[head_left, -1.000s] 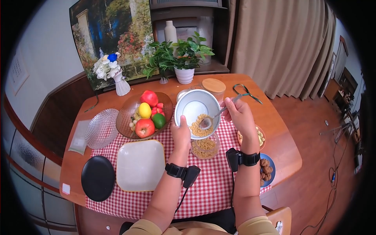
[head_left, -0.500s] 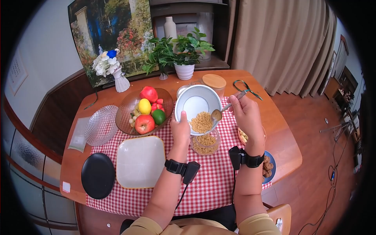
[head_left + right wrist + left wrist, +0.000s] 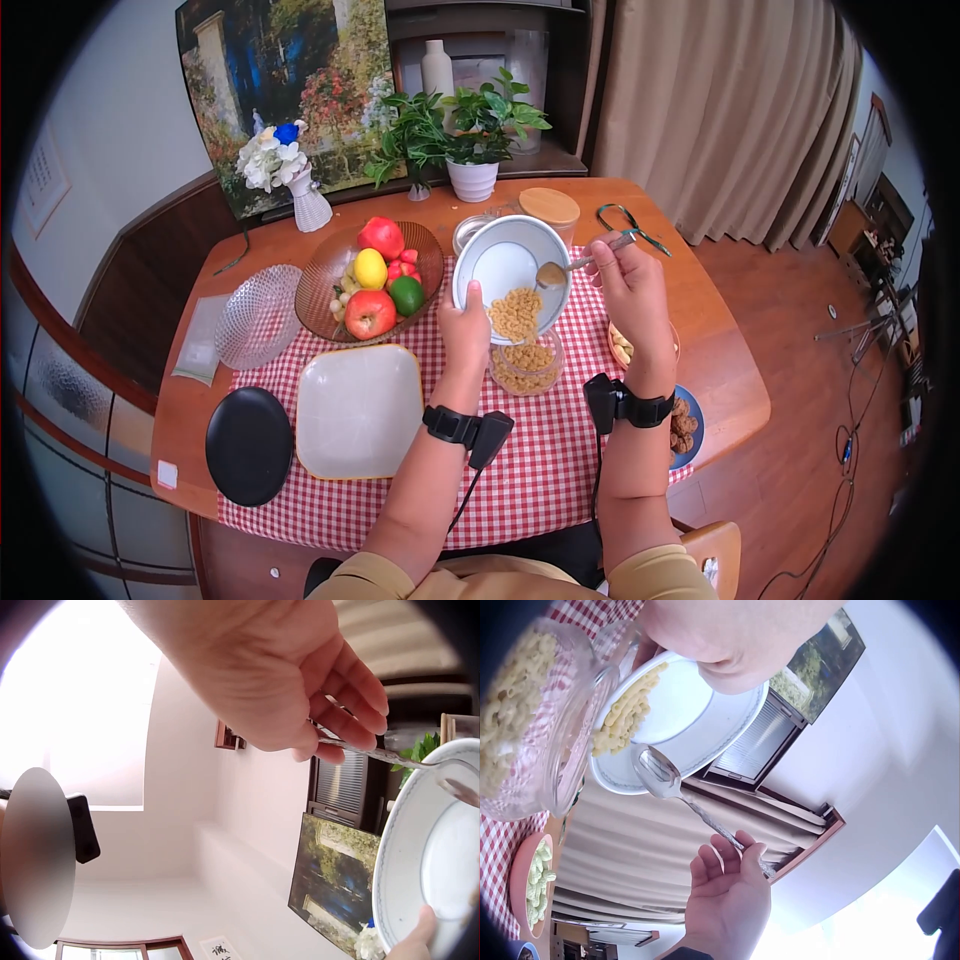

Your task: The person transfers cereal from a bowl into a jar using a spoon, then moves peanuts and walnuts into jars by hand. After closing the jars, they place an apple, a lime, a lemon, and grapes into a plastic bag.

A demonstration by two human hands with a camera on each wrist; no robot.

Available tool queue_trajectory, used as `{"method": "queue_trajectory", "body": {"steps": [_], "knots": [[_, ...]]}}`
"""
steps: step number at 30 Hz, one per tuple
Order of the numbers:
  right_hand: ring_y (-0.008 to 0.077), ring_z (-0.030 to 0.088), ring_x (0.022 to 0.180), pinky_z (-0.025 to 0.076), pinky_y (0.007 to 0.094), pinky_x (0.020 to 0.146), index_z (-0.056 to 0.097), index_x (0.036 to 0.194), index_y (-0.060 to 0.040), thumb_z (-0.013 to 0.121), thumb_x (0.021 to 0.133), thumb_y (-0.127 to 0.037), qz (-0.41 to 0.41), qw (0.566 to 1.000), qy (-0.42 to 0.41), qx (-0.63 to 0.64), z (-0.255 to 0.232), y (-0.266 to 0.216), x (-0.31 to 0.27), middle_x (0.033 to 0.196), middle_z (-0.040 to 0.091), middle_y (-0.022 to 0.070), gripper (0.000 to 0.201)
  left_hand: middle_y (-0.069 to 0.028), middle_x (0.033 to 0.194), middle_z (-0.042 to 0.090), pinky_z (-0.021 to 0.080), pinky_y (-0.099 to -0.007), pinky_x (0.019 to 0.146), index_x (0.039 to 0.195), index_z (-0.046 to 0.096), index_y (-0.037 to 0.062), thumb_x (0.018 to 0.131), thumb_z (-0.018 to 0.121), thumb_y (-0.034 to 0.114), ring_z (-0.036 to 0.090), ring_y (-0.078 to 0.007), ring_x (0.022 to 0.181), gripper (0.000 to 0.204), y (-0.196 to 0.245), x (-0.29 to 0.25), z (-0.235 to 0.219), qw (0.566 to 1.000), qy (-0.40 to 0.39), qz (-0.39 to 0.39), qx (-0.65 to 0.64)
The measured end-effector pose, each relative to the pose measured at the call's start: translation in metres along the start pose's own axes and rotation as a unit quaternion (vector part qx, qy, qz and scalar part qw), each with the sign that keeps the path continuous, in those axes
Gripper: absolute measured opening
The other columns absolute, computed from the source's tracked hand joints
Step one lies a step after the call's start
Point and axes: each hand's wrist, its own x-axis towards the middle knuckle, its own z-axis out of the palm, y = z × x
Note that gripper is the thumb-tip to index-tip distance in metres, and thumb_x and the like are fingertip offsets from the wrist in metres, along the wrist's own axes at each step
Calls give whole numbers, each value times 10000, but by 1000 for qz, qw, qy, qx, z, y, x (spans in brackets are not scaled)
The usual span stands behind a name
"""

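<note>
My left hand [image 3: 464,328] grips the left side of a white bowl [image 3: 497,256], thumb over the rim. The bowl is tilted toward me, and macaroni [image 3: 516,315] has gathered on its lower side. My right hand [image 3: 632,292] pinches the handle of a metal spoon [image 3: 551,274], whose head is over the bowl's right part. In the left wrist view the spoon's head [image 3: 658,771] shows at the bowl's rim. Below the bowl stands a clear jar [image 3: 526,372] with macaroni in it, its mouth partly hidden by the bowl.
Left of the bowl are a brown fruit bowl [image 3: 318,262], a white square plate [image 3: 360,412], a black plate [image 3: 249,447] and a clear glass plate [image 3: 257,318]. A pink bowl [image 3: 517,889] of peanuts and a blue plate [image 3: 694,448] of walnuts lie right. Behind stands a wooden-lidded jar [image 3: 549,206].
The spoon has lifted out of the macaroni toward the upper right of the bowl, with my right hand moving up and right. The bowl has shifted slightly right.
</note>
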Motion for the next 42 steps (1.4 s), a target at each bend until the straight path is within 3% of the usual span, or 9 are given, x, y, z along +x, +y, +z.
{"method": "queue_trajectory", "body": {"steps": [12,21,24,30,36,42], "knots": [[232,548,515,416,337,508,626,801,5,565,910,-210,33,997,-61,-43,-3,-9,-5,590,561,137,249,-176,1069,626,458,-340,855,1180,552,-36,919,497,112,612,-235,982,305,8,-5,3,1000,2,14,17],[215,583,542,437,327,523,635,824,4,573,903,-200,-2,1000,-10,10,4,-4,-3,626,601,137,227,-178,1069,632,458,-348,865,1199,543,-34,914,487,90,614,-246,990,315,6,-6,4,998,-3,53,22],[217,585,538,431,332,515,636,824,3,572,902,-193,-1,1000,-22,-10,6,-1,-3,620,601,136,220,-172,1095,619,453,-331,867,1189,525,-80,910,527,122,596,-216,1003,344,7,-7,3,997,-22,70,30],[211,573,525,421,328,509,636,816,4,570,902,-187,35,995,-63,-67,-2,-12,-5,614,603,116,220,-180,1092,621,450,-336,877,1187,527,-79,910,522,126,601,-230,1000,345,2,-5,4,993,-18,108,32],[194,556,512,407,320,495,630,813,4,562,912,-195,-1,1000,-13,12,5,-5,-4,594,586,106,233,-186,1089,625,442,-342,890,1174,540,-75,904,514,117,602,-241,1013,332,6,-7,4,994,-16,99,39],[197,574,534,433,306,519,632,819,9,558,913,-186,40,997,-55,-35,-1,-14,-5,613,598,113,228,-187,1077,628,445,-345,887,1162,545,-76,902,513,121,604,-243,1008,328,7,-8,5,993,-14,107,42]]}}
